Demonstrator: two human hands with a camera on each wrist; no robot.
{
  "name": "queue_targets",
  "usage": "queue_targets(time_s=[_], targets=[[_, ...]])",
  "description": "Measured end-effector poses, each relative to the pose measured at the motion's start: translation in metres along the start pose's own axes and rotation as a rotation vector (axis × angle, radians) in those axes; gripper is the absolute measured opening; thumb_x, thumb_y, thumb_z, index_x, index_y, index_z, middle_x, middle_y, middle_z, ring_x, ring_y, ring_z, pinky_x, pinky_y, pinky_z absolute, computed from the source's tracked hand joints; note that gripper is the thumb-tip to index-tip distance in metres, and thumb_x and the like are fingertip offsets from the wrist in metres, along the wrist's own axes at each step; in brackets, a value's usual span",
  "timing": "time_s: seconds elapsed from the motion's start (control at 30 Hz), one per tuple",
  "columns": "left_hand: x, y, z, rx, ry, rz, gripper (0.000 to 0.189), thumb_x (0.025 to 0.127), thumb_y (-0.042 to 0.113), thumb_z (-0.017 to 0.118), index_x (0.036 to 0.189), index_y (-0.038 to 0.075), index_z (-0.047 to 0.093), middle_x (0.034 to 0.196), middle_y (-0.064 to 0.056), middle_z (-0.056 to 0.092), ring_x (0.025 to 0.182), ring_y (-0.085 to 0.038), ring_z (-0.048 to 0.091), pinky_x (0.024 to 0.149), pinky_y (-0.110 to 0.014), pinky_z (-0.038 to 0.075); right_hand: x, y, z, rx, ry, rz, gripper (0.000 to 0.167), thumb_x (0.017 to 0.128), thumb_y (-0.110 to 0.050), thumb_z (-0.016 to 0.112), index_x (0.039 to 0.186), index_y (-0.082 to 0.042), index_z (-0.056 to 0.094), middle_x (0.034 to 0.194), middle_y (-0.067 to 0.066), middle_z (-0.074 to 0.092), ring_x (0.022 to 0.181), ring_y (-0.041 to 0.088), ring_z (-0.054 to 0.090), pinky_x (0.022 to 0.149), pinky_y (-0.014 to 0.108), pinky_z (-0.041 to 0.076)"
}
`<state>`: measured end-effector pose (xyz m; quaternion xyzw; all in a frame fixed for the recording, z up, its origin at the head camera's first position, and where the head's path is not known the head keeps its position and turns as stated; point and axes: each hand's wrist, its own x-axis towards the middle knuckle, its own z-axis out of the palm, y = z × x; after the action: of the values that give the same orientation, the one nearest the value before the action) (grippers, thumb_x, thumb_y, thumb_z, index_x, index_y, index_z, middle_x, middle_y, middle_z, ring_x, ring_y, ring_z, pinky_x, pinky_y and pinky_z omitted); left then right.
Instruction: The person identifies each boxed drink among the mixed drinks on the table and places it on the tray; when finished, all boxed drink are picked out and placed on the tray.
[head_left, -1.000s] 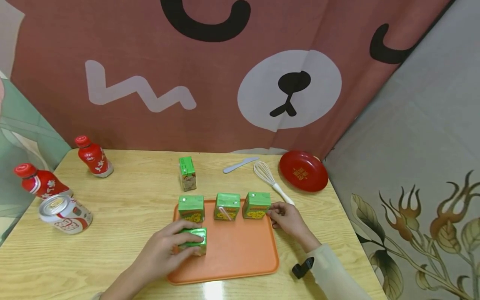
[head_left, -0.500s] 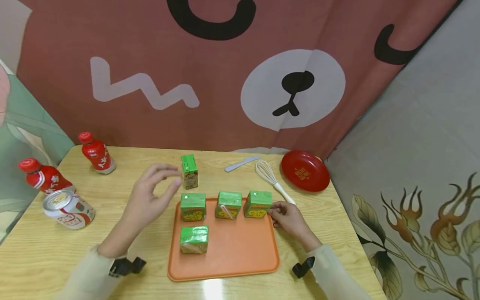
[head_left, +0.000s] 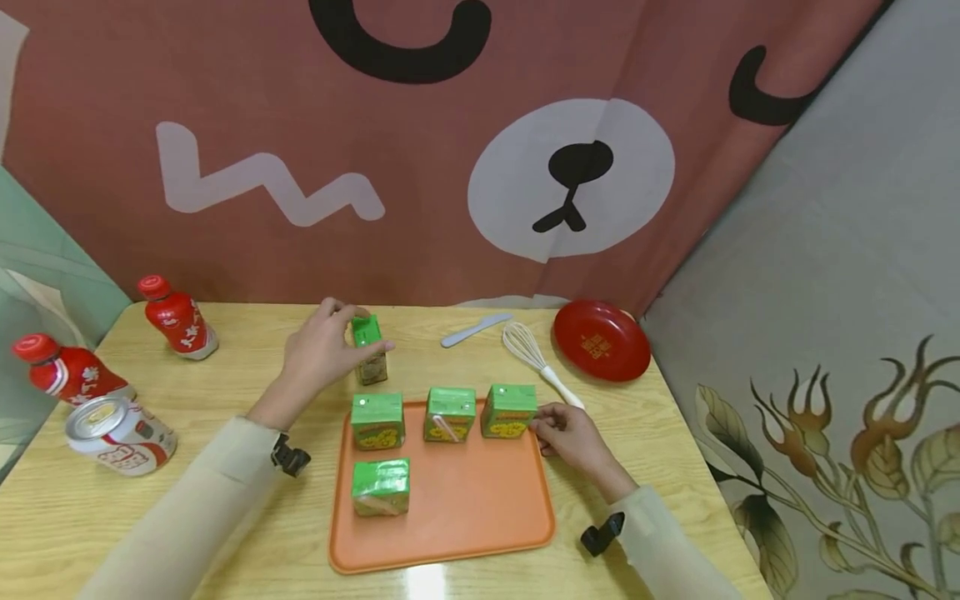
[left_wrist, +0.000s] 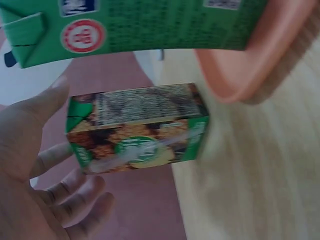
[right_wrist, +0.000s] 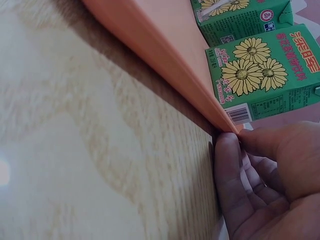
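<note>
At the back of the table a green drink carton (head_left: 372, 368) stands upright, its brown pictured side showing in the left wrist view. My left hand (head_left: 318, 350) is around its top, thumb on one side and fingers on the other. In the left wrist view these fingers (left_wrist: 65, 195) are spread and loosely bent, not closed on the carton. My right hand (head_left: 572, 437) pinches the right rim of the orange tray (head_left: 480, 508) between thumb and finger. Three green cartons stand in a row along the tray's far side, the right one (right_wrist: 265, 75) near that hand. Another carton (head_left: 381, 487) sits at front left.
Two red bottles (head_left: 180, 321) and a white can (head_left: 123, 437) are at the table's left. Towards the back right lie a grey knife (head_left: 476, 330), a whisk (head_left: 536, 354) and a red plate (head_left: 602, 342). A bear-print curtain (head_left: 300, 258) hangs behind the table.
My left hand has let go of the front-left carton on the tray and moved away to the back carton. My right hand has stayed at the tray's rim.
</note>
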<state>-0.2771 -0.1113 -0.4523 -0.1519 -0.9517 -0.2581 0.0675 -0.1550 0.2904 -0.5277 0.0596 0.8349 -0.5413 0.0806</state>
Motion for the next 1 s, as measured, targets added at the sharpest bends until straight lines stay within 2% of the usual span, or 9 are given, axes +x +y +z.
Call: queue_targets(time_s=[0.07, 0.2, 0.27, 0.33, 0.43, 0.57, 0.7, 0.83, 1.0], targets=[[0.001, -0.003, 0.001, -0.003, -0.02, 0.016, 0.066, 0.085, 0.064, 0.072, 0.128, 0.014, 0.067, 0.121, -0.012, 0.05, 0.077, -0.027, 0.055, 0.047, -0.036, 0.043, 0.0, -0.001, 0.0, 0.004, 0.001, 0.002, 0.02, 0.099, -0.007, 0.068, 0.114, 0.007, 0.064, 0.089, 0.016, 0.067, 0.071, 0.027, 0.067, 0.061, 0.039, 0.059], [0.003, -0.014, -0.001, -0.044, -0.067, 0.129, 0.042, 0.092, 0.036, 0.072, 0.128, 0.014, 0.068, 0.136, -0.012, 0.047, 0.082, -0.024, 0.059, 0.055, -0.039, 0.047, 0.001, -0.001, 0.0, 0.004, 0.003, 0.012, 0.02, 0.098, -0.008, 0.068, 0.113, 0.006, 0.064, 0.088, 0.015, 0.067, 0.07, 0.024, 0.066, 0.061, 0.036, 0.059], [0.004, -0.021, -0.002, -0.088, -0.089, 0.191, 0.037, 0.092, 0.022, 0.069, 0.129, 0.015, 0.066, 0.144, -0.012, 0.042, 0.08, -0.022, 0.06, 0.059, -0.039, 0.048, 0.002, -0.001, 0.0, 0.002, 0.005, 0.01, 0.02, 0.098, -0.008, 0.068, 0.112, 0.005, 0.065, 0.087, 0.014, 0.067, 0.07, 0.022, 0.066, 0.061, 0.034, 0.059], [0.004, -0.028, -0.002, -0.126, -0.094, 0.217, 0.039, 0.093, 0.018, 0.069, 0.131, 0.014, 0.064, 0.149, -0.014, 0.039, 0.081, -0.022, 0.062, 0.063, -0.042, 0.049, 0.004, -0.002, -0.001, 0.001, 0.008, 0.008, 0.019, 0.098, -0.007, 0.068, 0.112, 0.005, 0.065, 0.086, 0.013, 0.067, 0.07, 0.021, 0.066, 0.061, 0.034, 0.058], [0.004, -0.035, -0.002, -0.174, -0.078, 0.21, 0.041, 0.094, 0.019, 0.075, 0.132, 0.012, 0.063, 0.144, -0.014, 0.045, 0.09, -0.027, 0.063, 0.071, -0.048, 0.051, 0.005, -0.004, -0.001, -0.004, 0.009, 0.006, 0.018, 0.098, -0.006, 0.068, 0.112, 0.005, 0.066, 0.085, 0.012, 0.066, 0.069, 0.022, 0.066, 0.061, 0.034, 0.058], [0.005, -0.04, -0.003, -0.213, -0.076, 0.225, 0.037, 0.094, 0.012, 0.075, 0.129, 0.009, 0.065, 0.136, -0.013, 0.056, 0.114, -0.036, 0.058, 0.089, -0.057, 0.048, 0.006, -0.007, 0.001, -0.016, 0.002, 0.019, 0.017, 0.098, -0.006, 0.067, 0.112, 0.004, 0.066, 0.084, 0.011, 0.066, 0.069, 0.022, 0.067, 0.062, 0.034, 0.059], [0.007, -0.042, -0.002, -0.222, -0.102, 0.254, 0.038, 0.095, 0.01, 0.074, 0.132, 0.01, 0.065, 0.146, -0.014, 0.052, 0.131, -0.041, 0.047, 0.101, -0.061, 0.041, 0.005, -0.008, 0.0, -0.019, -0.001, 0.026, 0.017, 0.098, -0.005, 0.066, 0.112, 0.005, 0.065, 0.084, 0.011, 0.066, 0.07, 0.021, 0.067, 0.062, 0.034, 0.059], [0.008, -0.04, 0.002, -0.241, -0.106, 0.235, 0.041, 0.095, 0.015, 0.075, 0.135, 0.013, 0.065, 0.144, -0.014, 0.052, 0.128, -0.041, 0.049, 0.098, -0.06, 0.043, 0.005, -0.007, -0.001, -0.012, 0.0, 0.022, 0.017, 0.098, -0.003, 0.066, 0.113, 0.006, 0.065, 0.085, 0.012, 0.066, 0.069, 0.022, 0.067, 0.061, 0.034, 0.059], [0.007, -0.041, 0.006, -0.251, -0.098, 0.219, 0.04, 0.095, 0.012, 0.074, 0.135, 0.014, 0.066, 0.135, -0.012, 0.056, 0.12, -0.037, 0.055, 0.093, -0.056, 0.047, 0.004, -0.005, -0.001, -0.013, -0.012, 0.034, 0.019, 0.098, -0.005, 0.067, 0.114, 0.006, 0.064, 0.086, 0.013, 0.066, 0.069, 0.021, 0.066, 0.062, 0.034, 0.059]])
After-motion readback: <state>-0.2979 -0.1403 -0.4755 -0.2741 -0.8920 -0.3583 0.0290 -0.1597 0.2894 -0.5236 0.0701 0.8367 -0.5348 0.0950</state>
